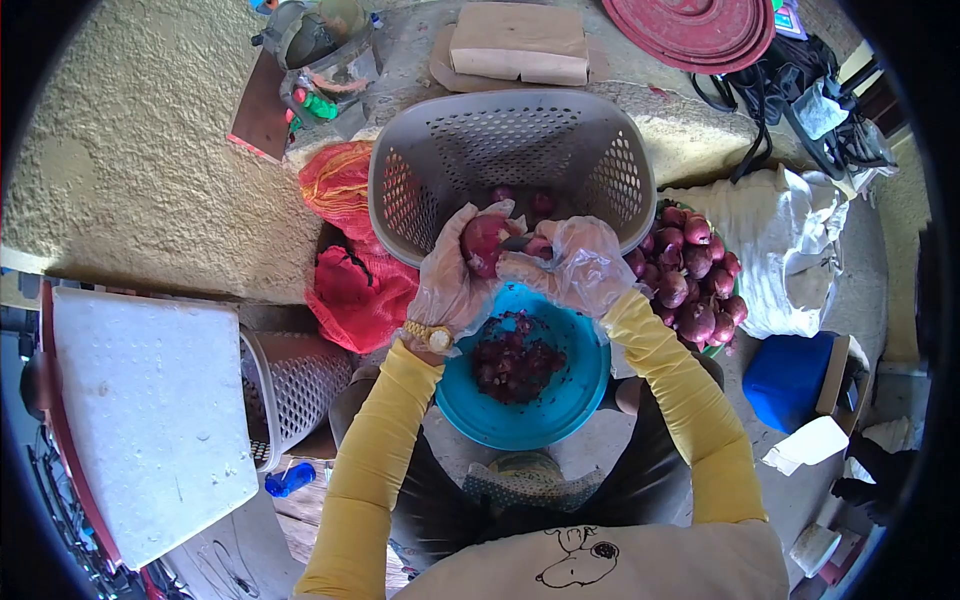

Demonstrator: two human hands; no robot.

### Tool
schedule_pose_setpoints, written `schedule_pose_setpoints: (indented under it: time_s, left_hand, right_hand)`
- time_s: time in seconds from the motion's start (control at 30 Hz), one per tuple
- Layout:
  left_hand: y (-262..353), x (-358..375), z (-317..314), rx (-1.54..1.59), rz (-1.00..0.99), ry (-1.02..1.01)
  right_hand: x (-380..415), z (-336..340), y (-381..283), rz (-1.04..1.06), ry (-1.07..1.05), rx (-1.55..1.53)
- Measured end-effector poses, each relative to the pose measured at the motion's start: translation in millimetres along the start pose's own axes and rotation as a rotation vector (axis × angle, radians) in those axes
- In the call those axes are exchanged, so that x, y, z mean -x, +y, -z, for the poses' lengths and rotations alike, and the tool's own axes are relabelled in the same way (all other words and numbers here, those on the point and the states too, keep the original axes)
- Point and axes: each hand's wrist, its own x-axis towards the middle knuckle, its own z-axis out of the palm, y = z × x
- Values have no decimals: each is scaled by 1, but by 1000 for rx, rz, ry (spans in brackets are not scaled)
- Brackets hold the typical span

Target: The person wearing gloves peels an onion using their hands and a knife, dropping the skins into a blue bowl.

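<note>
My left hand (455,270), in a clear plastic glove with a gold watch at the wrist, is closed round a red onion (484,246). Against the onion's right side, my gloved right hand (580,258) grips what looks like a small knife (516,243); its fingers cover most of it. Both hands are above the near rim of a grey perforated basket (510,112), where a few red onions (542,204) lie. Below them is a turquoise basin (460,408) with dark red onion skins and scraps (515,368).
Many red onions (697,275) are heaped at the right beside a white sack (775,215). Red mesh bags (355,290) lie left of the basket. A second perforated basket (310,390) and a white foam board (150,420) stand further left. A blue container (790,378) is at right.
</note>
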Motion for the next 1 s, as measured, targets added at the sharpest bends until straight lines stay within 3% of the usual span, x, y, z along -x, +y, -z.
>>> schedule_pose_setpoints:
  time_s: [1.0]
  left_hand:
    - [-5, -5, 3, -16, -63, 1]
  right_hand:
    - [0, 5, -13, -42, -51, -363]
